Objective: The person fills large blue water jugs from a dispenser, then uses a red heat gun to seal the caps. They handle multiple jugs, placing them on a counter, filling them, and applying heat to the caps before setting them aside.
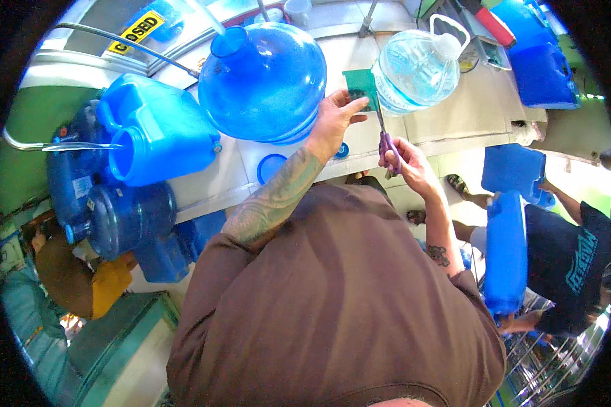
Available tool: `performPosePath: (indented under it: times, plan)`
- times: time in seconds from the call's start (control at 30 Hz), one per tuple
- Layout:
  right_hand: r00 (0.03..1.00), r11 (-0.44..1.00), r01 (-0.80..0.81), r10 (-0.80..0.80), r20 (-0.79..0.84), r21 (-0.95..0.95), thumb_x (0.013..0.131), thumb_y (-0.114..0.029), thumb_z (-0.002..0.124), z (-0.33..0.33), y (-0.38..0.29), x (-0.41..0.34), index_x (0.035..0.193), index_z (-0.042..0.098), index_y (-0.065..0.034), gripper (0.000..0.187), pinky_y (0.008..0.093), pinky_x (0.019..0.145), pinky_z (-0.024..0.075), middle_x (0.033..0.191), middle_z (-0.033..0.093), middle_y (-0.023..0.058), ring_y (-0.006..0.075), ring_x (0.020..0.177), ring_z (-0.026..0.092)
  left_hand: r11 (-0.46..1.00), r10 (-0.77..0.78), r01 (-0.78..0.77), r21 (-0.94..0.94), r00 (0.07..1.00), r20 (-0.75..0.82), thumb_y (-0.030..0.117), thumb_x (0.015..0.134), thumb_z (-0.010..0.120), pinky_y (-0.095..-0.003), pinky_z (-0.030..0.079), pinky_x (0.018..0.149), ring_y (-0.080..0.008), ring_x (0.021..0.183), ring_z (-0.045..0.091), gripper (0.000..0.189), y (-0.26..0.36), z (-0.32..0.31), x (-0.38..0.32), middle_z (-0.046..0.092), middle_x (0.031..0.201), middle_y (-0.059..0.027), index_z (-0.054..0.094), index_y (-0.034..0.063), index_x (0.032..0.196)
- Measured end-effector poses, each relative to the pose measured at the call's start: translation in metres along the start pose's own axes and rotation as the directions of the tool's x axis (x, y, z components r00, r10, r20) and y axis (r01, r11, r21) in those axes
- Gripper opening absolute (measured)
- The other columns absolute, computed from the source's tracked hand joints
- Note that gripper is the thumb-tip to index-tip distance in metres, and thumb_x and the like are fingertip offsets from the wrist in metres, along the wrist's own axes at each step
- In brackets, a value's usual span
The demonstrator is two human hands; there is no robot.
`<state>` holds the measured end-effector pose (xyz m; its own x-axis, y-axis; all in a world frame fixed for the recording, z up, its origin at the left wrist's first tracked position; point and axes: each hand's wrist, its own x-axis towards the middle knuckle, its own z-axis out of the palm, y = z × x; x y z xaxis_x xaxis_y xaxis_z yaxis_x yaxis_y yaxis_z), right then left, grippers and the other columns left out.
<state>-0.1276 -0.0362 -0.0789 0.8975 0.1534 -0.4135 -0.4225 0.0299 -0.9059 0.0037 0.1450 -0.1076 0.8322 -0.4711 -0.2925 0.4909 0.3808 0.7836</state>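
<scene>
My left hand [338, 117] pinches a small green sheet [359, 84] by its lower left side, between thumb and fingers. Purple-handled scissors [389, 152] are in my right hand [407, 163], fingers at the handle loops. Their blades point up along the right edge of the green sheet; whether they cut into it cannot be made out. Just right of the sheet stands a clear plastic water bottle [412, 74] with a white cap and handle. A large round blue water jug [265, 81] is beside my left hand, a filling tube in its mouth.
Water runs from a metal spout [25, 145] into a blue jerrycan [158, 127] on the tiled counter [453, 122]. A blue ring-shaped lid [272, 169] and a small blue cap [341, 150] lie near its edge. At right, a person [565, 264] holds blue containers [506, 254]. Another person [66, 269] is at left.
</scene>
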Motion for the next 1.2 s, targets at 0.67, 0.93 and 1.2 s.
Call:
performPosePath:
  times: [0.67, 0.93, 1.2]
  plan:
    - [0.958, 0.949, 0.239, -0.264, -0.110, -0.205, 0.094, -0.039, 0.067, 0.003, -0.074, 0.049, 0.109, 0.059, -0.0030, 0.040, 0.0267, 0.080, 0.0475, 0.091, 0.064, 0.0026, 0.0109, 0.086, 0.061, 0.935, 0.354, -0.352, -0.051, 0.934, 0.045, 0.004, 0.088, 0.073, -0.0302, 0.060, 0.074, -0.0168, 0.088, 0.071, 0.020, 0.089, 0.032, 0.036, 0.072, 0.099, -0.0093, 0.065, 0.0038, 0.106]
    - [0.931, 0.919, 0.295, -0.338, -0.136, -0.262, 0.095, -0.033, 0.067, 0.010, -0.088, 0.053, 0.099, 0.061, -0.0037, 0.031, 0.0250, 0.069, 0.0463, 0.078, 0.062, -0.0001, 0.0078, 0.075, 0.058, 0.924, 0.382, -0.382, -0.027, 0.924, 0.017, 0.005, 0.084, 0.077, -0.0284, 0.061, 0.071, -0.0159, 0.080, 0.070, 0.025, 0.101, 0.033, 0.037, 0.072, 0.094, -0.0116, 0.062, -0.0014, 0.103]
    - [0.922, 0.931, 0.279, -0.328, -0.206, -0.235, 0.096, -0.036, 0.067, 0.021, -0.082, 0.055, 0.094, 0.062, -0.0032, 0.033, 0.0238, 0.062, 0.0426, 0.074, 0.062, -0.0003, 0.0059, 0.069, 0.054, 0.957, 0.285, -0.288, 0.027, 0.955, 0.076, 0.005, 0.084, 0.077, -0.0289, 0.062, 0.073, -0.0161, 0.080, 0.071, 0.027, 0.105, 0.026, 0.038, 0.072, 0.095, -0.0114, 0.062, -0.0017, 0.106]
